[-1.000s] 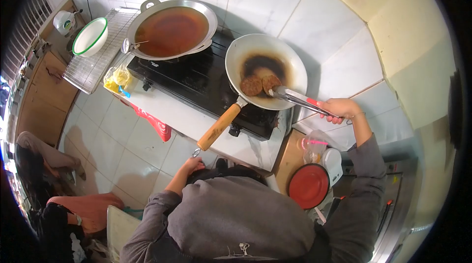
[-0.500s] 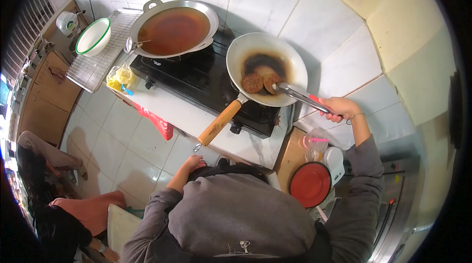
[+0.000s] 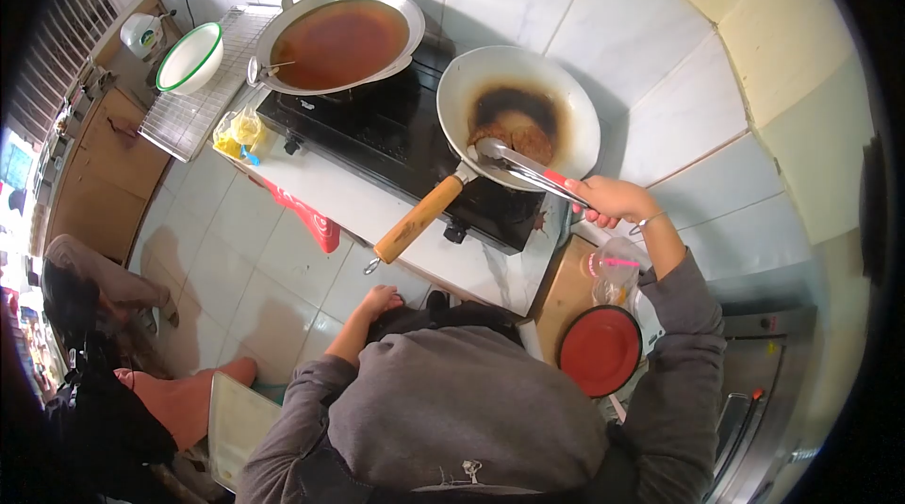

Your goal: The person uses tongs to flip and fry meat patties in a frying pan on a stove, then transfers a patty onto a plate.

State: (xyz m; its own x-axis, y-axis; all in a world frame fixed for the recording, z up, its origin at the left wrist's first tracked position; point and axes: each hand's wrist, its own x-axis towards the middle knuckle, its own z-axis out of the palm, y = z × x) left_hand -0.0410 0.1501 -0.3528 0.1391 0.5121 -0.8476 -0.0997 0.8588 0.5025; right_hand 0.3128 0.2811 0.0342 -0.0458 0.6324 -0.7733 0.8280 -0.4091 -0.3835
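Right hand [image 3: 611, 200] closes around the tongs [image 3: 533, 167], pinching them near their rear end, the arm reaching in from the right. Left hand [image 3: 382, 300] hangs below the free end of the pan's handle, near but apart from it; whether its fingers are spread or pressed together I cannot tell.

Largest is the white tabletop [image 3: 353, 226], which bears a black stove [image 3: 386, 141]. Off the stove's far left end lies a wire rack [image 3: 184, 120]. On the left side of the stove stands a wide metal wok [image 3: 419, 18], filled with reddish-brown liquid. On the right side is a white pan [image 3: 577, 117], scorched dark across its bottom, its wooden handle [image 3: 419, 219] angled over the tabletop's front edge. To the right of the tabletop, near the person's right sleeve, is a round red pan [image 3: 600, 351]. A white bowl [image 3: 191, 59] with a green rim sits on the rack. The tongs slant down into the white pan, red showing along their grip. Near the tabletop's left end sits a yellowish plastic bag [image 3: 240, 132].

Two browned patties [image 3: 531, 143] lie side by side in the white pan; the tong tips cover part of the left one, and whether they grip it I cannot tell. Smallest, a dial thermometer [image 3: 253, 70] stands at the wok's rim.
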